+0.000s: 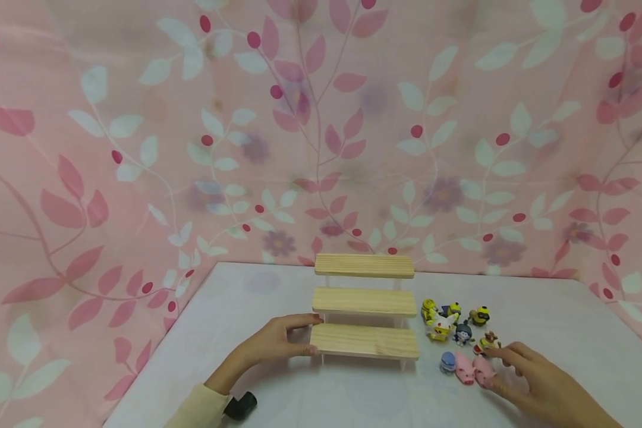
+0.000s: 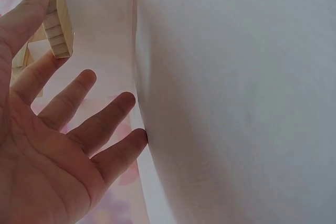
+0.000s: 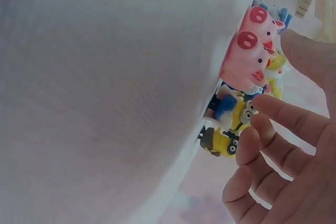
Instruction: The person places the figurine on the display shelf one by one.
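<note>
A three-tier display stand (image 1: pixel 364 340) has pale wooden planks on clear supports. My left hand (image 1: pixel 280 340) holds the left end of its lowest plank, thumb at the front edge and index finger at the back. In the left wrist view that plank end (image 2: pixel 59 30) sits between thumb and index finger; the other fingers spread out straight. My right hand (image 1: pixel 535 380) is beside two pink pig figurines (image 1: pixel 465 368), its thumb close to the right-hand pig (image 1: pixel 484 371). In the right wrist view the fingers (image 3: pixel 294 114) are apart, with nothing held between them.
Several small figurines stand right of the stand: a yellow-and-white one (image 1: pixel 441 327), a dark-haired one (image 1: pixel 463 333), a yellow one with black goggles (image 1: pixel 480 316) and a brown-hatted one (image 1: pixel 489 342). A small blue-topped item (image 1: pixel 447 362) sits left of the pigs. Patterned pink cloth (image 1: pixel 321 148) hangs behind.
</note>
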Available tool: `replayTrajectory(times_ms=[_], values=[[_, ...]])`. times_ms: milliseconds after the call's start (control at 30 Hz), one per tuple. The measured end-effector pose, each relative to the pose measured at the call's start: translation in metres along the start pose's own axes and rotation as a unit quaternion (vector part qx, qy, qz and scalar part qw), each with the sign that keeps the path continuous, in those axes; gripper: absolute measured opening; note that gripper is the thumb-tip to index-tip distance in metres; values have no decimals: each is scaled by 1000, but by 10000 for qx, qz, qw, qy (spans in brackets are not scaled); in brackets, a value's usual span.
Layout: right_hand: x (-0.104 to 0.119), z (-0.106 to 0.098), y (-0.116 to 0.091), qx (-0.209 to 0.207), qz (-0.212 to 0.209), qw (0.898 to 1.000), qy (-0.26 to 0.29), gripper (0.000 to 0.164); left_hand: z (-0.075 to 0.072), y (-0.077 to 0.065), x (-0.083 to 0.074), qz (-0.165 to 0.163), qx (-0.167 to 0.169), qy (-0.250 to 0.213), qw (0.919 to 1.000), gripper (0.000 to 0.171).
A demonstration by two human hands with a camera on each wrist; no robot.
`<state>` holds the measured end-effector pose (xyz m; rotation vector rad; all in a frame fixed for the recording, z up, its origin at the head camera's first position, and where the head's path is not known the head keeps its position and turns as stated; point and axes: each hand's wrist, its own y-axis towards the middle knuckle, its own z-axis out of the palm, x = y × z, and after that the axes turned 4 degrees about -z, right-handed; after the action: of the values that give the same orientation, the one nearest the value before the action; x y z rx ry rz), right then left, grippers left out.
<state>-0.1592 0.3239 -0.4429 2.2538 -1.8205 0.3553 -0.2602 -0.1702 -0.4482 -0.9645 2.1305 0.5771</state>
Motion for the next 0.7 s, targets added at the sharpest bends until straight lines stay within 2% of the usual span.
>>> replayTrajectory(times_ms=[200,433,700], values=[[0,1,1,79,62,9998,-175,61,0,1,1,44,-36,57,10000,61],[-3,3,7,508,341,9981,35,57,-1,0,-1,15,-20,81,10000,61],[-4,4,11,678,340,9970,-157,62,-1,-1,-3,-19,27,8,10000,62]])
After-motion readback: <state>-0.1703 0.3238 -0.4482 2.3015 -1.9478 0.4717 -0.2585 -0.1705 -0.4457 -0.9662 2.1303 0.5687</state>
